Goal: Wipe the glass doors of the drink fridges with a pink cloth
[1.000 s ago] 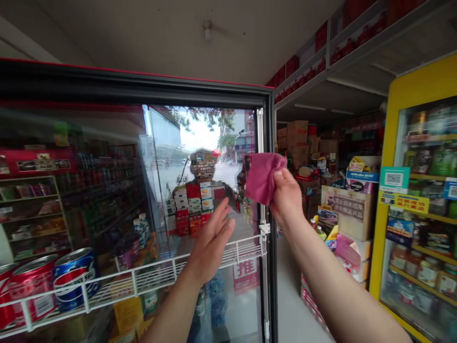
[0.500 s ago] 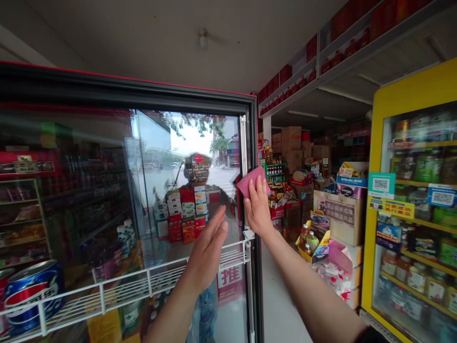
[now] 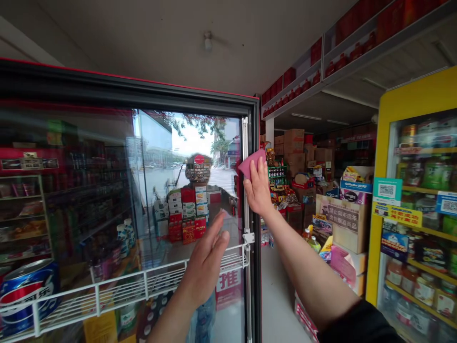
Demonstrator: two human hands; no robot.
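Observation:
My right hand point(image 3: 257, 188) presses a folded pink cloth point(image 3: 250, 164) against the black door frame point(image 3: 254, 138), close to the white vertical rail point(image 3: 244, 143). Its fingers lie over the cloth. Lower and to the left, my left hand point(image 3: 209, 257) is held up with fingers stretched out and nothing in it. It hovers in front of the glass door point(image 3: 228, 214) and overlaps the white wire rack point(image 3: 121, 288) in view; whether it touches either I cannot tell. A white bracket point(image 3: 249, 238) joins the rack to the rail.
A blue Pepsi can point(image 3: 30, 290) stands on the rack at left. The glass reflects the street and a person. To the right are stacked cartons point(image 3: 337, 221) and a yellow-framed drinks fridge point(image 3: 383, 143). A high shelf point(image 3: 310, 102) holds red bottles.
My right hand has slid upward along the door frame with the pink cloth. The left hand has stayed nearly in place. The view has shifted slightly.

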